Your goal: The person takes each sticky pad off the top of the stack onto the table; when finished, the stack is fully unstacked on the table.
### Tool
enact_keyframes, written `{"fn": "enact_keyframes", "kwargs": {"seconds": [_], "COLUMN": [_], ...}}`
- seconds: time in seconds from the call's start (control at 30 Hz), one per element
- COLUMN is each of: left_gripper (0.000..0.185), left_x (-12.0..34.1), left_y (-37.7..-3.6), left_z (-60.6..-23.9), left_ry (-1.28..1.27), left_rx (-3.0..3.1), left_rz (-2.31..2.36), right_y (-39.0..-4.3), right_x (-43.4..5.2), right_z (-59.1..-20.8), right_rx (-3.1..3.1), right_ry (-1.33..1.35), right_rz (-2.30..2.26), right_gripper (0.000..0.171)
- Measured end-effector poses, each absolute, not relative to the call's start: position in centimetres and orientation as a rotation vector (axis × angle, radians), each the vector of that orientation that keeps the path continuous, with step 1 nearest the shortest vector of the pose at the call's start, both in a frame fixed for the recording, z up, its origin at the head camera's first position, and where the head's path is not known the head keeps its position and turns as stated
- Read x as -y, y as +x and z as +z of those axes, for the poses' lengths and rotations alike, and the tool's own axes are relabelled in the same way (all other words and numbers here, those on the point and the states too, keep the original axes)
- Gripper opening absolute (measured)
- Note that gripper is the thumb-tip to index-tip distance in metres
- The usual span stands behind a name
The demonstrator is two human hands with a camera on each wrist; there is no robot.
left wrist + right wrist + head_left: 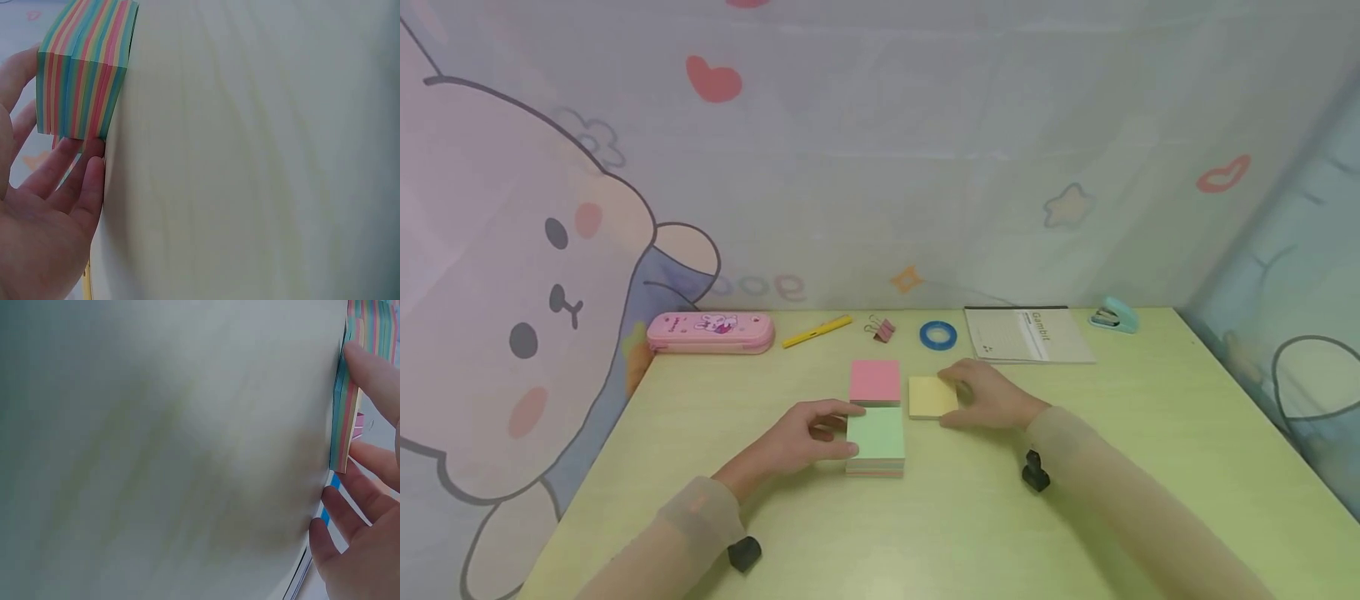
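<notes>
A thick stack of sticky notes with a green top sheet sits at the table's middle, its sides striped in several colours. My left hand grips it from the left, thumb at the near corner and index finger at the far one. Just right of it lies a thinner sticky note pad with a yellow top. My right hand holds that pad between thumb and fingers at its right side; its layered edge shows in the right wrist view. Behind the green stack stands a pink-topped sticky note stack, untouched.
Along the table's back edge lie a pink pencil case, a yellow pen, pink binder clips, a roll of blue tape, a notebook and a mint stapler. A printed curtain hangs behind.
</notes>
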State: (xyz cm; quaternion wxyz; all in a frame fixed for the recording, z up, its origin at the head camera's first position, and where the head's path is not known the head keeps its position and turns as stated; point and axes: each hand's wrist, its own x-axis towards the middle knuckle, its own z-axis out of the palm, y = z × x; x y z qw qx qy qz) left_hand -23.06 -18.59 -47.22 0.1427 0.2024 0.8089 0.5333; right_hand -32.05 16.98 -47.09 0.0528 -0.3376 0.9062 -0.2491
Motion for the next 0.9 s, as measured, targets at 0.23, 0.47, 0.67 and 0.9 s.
{"fn": "enact_keyframes", "kwargs": {"seconds": [0.23, 0.47, 0.67, 0.9], "left_gripper": [0.051, 0.051, 0.052, 0.051], "left_x": [18.7, 18.7, 18.7, 18.7], "left_y": [-23.2, -23.2, -23.1, -23.1], "left_z": [-47.5, -47.6, -47.4, -47.5], "left_ry": [0.595, 0.566, 0.566, 0.577], "left_rx": [-2.332, -2.345, -2.345, -2.333], "left_rz": [1.538, 1.529, 1.534, 1.538], "right_y": [-32.7, -32.9, -32.9, -32.6], "right_x": [-16.0, -15.8, -15.7, -15.0], "right_z": [-47.0, -47.1, -46.8, -45.9], "right_rx": [-2.752, -2.732, -2.729, -2.713], "right_ry": [-1.011, -1.031, -1.041, -0.952], "right_rz": [-0.718, -0.729, -0.719, -0.798], "right_gripper": [0.079, 0.081, 0.082, 0.086]}}
